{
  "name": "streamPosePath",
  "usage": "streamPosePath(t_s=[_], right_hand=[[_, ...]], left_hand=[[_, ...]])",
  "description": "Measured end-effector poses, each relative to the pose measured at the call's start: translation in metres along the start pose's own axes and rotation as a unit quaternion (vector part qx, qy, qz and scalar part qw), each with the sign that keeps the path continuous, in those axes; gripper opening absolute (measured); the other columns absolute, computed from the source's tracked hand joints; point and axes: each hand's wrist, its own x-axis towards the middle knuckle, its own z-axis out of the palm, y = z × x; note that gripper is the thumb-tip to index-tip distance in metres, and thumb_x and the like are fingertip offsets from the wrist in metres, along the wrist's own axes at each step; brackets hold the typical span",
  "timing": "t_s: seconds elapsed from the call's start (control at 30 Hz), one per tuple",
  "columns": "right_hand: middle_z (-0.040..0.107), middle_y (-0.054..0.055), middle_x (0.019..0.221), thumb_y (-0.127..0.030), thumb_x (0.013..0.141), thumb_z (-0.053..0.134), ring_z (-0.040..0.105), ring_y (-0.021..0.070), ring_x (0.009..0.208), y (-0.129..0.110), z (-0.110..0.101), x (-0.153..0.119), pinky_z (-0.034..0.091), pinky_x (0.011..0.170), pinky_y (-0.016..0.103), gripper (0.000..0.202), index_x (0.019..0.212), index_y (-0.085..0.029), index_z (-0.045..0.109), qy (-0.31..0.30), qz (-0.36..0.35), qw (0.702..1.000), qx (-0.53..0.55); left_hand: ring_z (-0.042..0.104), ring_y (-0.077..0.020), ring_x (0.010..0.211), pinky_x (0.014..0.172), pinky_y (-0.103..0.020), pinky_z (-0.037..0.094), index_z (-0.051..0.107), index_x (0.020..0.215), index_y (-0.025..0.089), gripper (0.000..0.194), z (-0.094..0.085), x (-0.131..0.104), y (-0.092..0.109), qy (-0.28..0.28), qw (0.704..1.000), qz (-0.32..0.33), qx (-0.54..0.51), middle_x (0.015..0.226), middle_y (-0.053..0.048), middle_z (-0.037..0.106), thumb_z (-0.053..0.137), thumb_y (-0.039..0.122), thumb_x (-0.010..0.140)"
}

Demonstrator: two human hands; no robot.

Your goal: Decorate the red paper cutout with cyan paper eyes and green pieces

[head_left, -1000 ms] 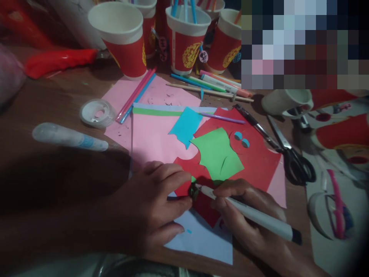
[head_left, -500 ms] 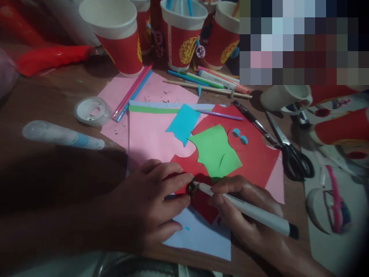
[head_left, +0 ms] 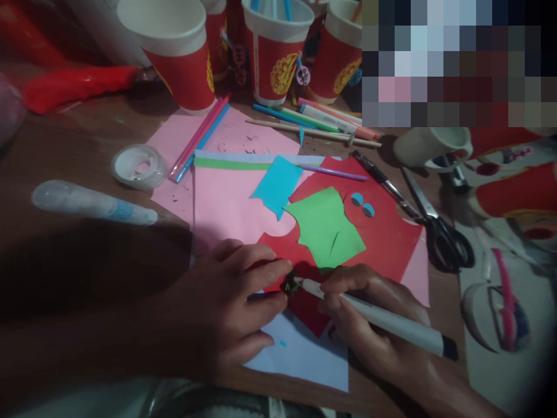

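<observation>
My right hand [head_left: 369, 313] is closed around a white marker [head_left: 391, 322] with a black end. Its tip rests on a small dark-green paper piece [head_left: 290, 284], whose markings are too small to make out. My left hand [head_left: 243, 302] lies flat with its fingers spread, the index and middle fingertips touching that piece's left edge. Beneath both is red paper [head_left: 313, 310], overlapping a white sheet [head_left: 304, 360]. Just above my hands lie a green paper scrap [head_left: 328, 226] with a slit and a blue scrap [head_left: 277, 183]. A red disc [head_left: 359, 212] bears two blue-and-grey circles.
Several red paper cups [head_left: 178, 69] line the back. Black-handled scissors [head_left: 448, 241] and a black pen [head_left: 383, 183] lie at right, by a white mug [head_left: 430, 148]. To the left are a tape roll [head_left: 138, 167] and a glue bottle [head_left: 96, 203].
The marker tip has shifted slightly right on the dark-green piece, and the marker's black end has swung a little to the right. My left hand stays in place.
</observation>
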Motion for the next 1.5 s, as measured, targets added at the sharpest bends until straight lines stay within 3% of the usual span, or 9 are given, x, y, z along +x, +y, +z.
streamPosePath(t_s=[0.87, 1.03, 1.13, 1.27, 1.5], right_hand=[[0.063, -0.004, 0.057, -0.015, 0.077, 0.057, 0.058, 0.0087, 0.045, 0.000, -0.001, 0.000, 0.044, 0.043, 0.017, 0.007, 0.073, -0.021, 0.057, -0.002, -0.005, 1.000, 0.002], [0.063, -0.003, 0.058, -0.016, 0.081, 0.057, 0.058, 0.0106, 0.045, 0.004, 0.000, -0.006, 0.044, 0.040, 0.018, 0.007, 0.079, -0.023, 0.059, 0.026, 0.051, 0.993, 0.108], [0.063, -0.002, 0.059, -0.022, 0.084, 0.058, 0.059, 0.0130, 0.049, 0.009, -0.002, -0.008, 0.046, 0.042, 0.021, 0.004, 0.083, -0.025, 0.060, 0.054, 0.105, 0.975, 0.188], [0.064, 0.000, 0.063, -0.027, 0.087, 0.056, 0.060, 0.0152, 0.053, 0.013, -0.004, -0.006, 0.049, 0.047, 0.025, 0.005, 0.087, -0.026, 0.061, 0.061, 0.117, 0.952, 0.275], [0.064, -0.001, 0.066, -0.027, 0.087, 0.056, 0.061, 0.0150, 0.059, 0.013, -0.003, -0.003, 0.051, 0.054, 0.025, 0.004, 0.087, -0.026, 0.060, 0.059, 0.123, 0.948, 0.288]], left_hand=[[0.046, -0.0271, 0.112, 0.086, -0.044, 0.037, 0.063, 0.101, 0.018, 0.023, -0.001, 0.000, 0.003, -0.013, 1.000, -0.006, 0.020, 0.125, -0.007, 0.055, 0.054, 0.031, 0.085], [0.046, -0.0272, 0.112, 0.088, -0.045, 0.036, 0.064, 0.102, 0.018, 0.023, 0.000, -0.001, 0.003, -0.008, 1.000, -0.007, 0.011, 0.125, -0.008, 0.055, 0.054, 0.030, 0.085], [0.046, -0.0278, 0.112, 0.089, -0.045, 0.038, 0.064, 0.103, 0.017, 0.024, 0.000, -0.002, 0.003, -0.005, 1.000, -0.003, 0.011, 0.124, -0.008, 0.055, 0.054, 0.030, 0.085], [0.047, -0.0284, 0.111, 0.088, -0.044, 0.039, 0.063, 0.105, 0.018, 0.026, -0.001, -0.003, 0.001, 0.004, 1.000, 0.001, 0.025, 0.124, -0.008, 0.054, 0.057, 0.030, 0.083], [0.042, -0.0316, 0.120, 0.092, -0.048, 0.038, 0.061, 0.109, 0.018, 0.030, -0.003, -0.005, 0.000, 0.004, 1.000, -0.013, 0.022, 0.130, -0.012, 0.050, 0.058, 0.032, 0.083]])
